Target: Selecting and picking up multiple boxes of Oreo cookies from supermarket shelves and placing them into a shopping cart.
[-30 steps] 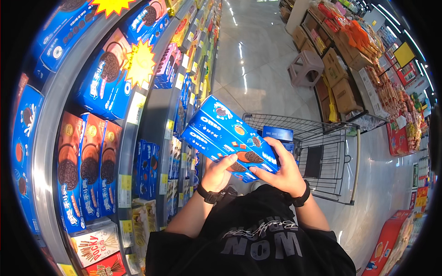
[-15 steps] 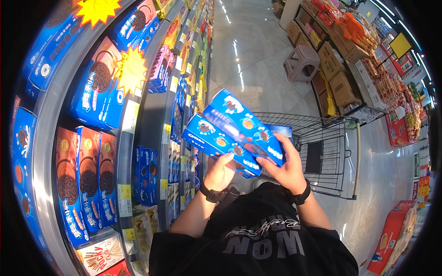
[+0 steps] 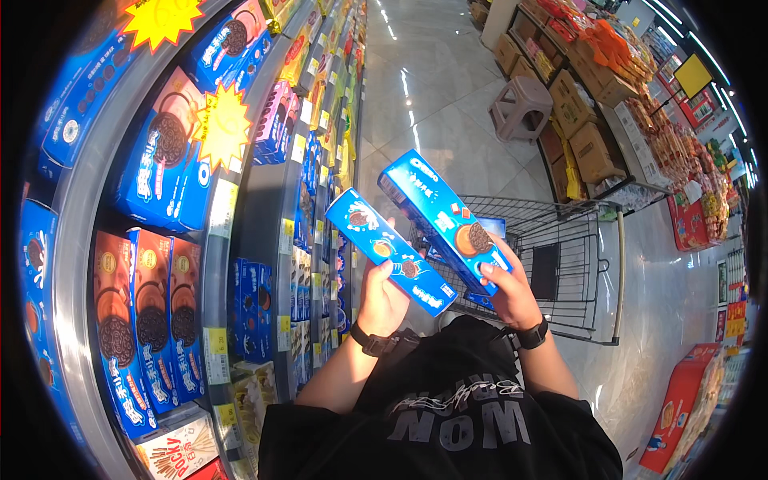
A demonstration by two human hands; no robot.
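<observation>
Near the middle of the head view, I see the left hand (image 3: pixel 382 304) partly closed around a narrow blue carton (image 3: pixel 390 253), thumb on its face, while the right hand (image 3: pixel 516 294) clasps a second blue carton (image 3: pixel 442 214) by its lower end, just beside the first — tilted, apart. I'd hold both lightly, as thin card probably dents, and keep their corners from knocking. Most of the fingers and both cartons' undersides are hidden from me. Right of centre, blue packs (image 3: pixel 491 226) in the wire cart (image 3: pixel 546 272) are partly covered — I can't count them. Far left, the dark rim cuts off a shelf box (image 3: pixel 37 264).
</observation>
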